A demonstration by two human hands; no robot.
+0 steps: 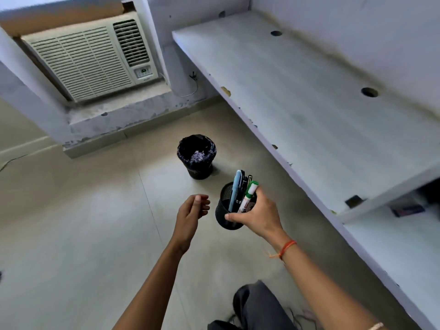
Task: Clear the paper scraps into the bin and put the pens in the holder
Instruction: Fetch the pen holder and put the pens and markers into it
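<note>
Now the right hand (256, 214) holds a black mesh pen holder (229, 210) in the air above the floor (71, 234), with the thumb in front and the fingers (258, 192) wrapped around the far side of it. Inside the holder stand several pens: a light blue pen (234, 191), some dark pens (241, 189) and a white marker with a green cap (248, 196), all leaning a little to the right. The left hand (191, 210) is just beside the holder, apart from it, holding nothing, with the fingers loosely curled (the palm turns to the holder). Farther away on the floor stands a small black bin (197, 157) with a dark liner, and pale paper scraps (198, 156) lie inside it. To the right runs a long white desk (297, 91) with round cable holes. An orange thread bracelet (287, 248) is on the right wrist. On the wall behind sits a window air conditioner (90, 60).
</note>
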